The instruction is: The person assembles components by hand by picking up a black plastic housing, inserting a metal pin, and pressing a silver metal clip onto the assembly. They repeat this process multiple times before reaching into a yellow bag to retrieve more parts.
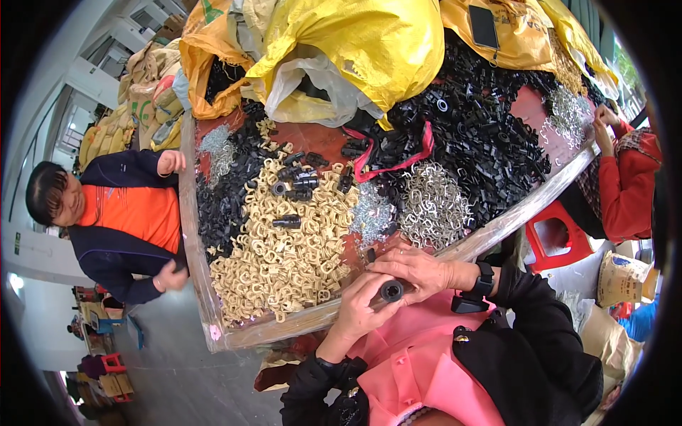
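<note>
Close to the table's near edge, my left hand (360, 307) is closed round a short black tubular fitting (391, 290), whose open end faces up toward me. My right hand (419, 271) bears on the same fitting from the other side, its fingers bent over it and touching the left hand. A small black piece (371, 255) sticks up by the right fingertips; I cannot tell whether it is held. Just beyond the hands lie a heap of cream plastic loops (284, 263), a small pile of silver screws (371, 213) and a pile of bent metal hooks (435, 206).
Black plastic parts (483, 135) cover much of the wood-edged table (284, 326). A pink strap (398, 170) lies among them. Yellow sacks (362, 50) stand at the back, a phone (483, 27) on one. Co-workers stand left (135, 220) and sit right (625, 184), near a red stool (558, 238).
</note>
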`<state>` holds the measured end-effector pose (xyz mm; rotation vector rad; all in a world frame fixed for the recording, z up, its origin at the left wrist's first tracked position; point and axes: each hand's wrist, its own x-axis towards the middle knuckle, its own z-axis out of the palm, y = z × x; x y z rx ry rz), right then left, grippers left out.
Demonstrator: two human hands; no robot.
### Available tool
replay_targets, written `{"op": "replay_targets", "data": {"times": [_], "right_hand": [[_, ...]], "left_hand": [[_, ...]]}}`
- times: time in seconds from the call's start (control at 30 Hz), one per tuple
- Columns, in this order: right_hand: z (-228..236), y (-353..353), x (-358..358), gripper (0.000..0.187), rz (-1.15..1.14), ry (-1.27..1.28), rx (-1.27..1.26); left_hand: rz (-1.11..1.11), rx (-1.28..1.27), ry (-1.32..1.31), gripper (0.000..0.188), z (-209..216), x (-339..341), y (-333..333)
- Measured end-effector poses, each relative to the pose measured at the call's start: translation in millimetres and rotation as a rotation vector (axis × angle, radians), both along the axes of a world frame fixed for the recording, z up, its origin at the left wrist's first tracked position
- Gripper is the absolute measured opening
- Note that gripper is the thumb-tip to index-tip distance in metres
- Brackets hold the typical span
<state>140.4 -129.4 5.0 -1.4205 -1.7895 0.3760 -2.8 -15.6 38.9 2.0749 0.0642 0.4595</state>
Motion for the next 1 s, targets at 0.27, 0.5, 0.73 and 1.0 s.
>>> {"op": "replay_targets", "data": {"times": [0.27, 0.5, 0.73, 1.0], "right_hand": [[-6, 2, -1, 0.078, 0.036, -0.006, -0.086], [-7, 1, 2, 0.078, 0.025, -0.005, -0.047], [-7, -3, 1, 0.072, -0.015, -0.038, 0.047], [-5, -11, -1, 0.067, -0.011, -0.015, 0.092]], "left_hand": [[-0.019, 0.135, -0.027, 0.038, -7, 0, 1], [0.034, 0.168, 0.02, 0.036, -7, -1, -4], [0.139, 0.159, 0.004, 0.041, -11, -4, -11], [0.146, 0.191, -0.007, 0.049, -15, -9, -13]]}}
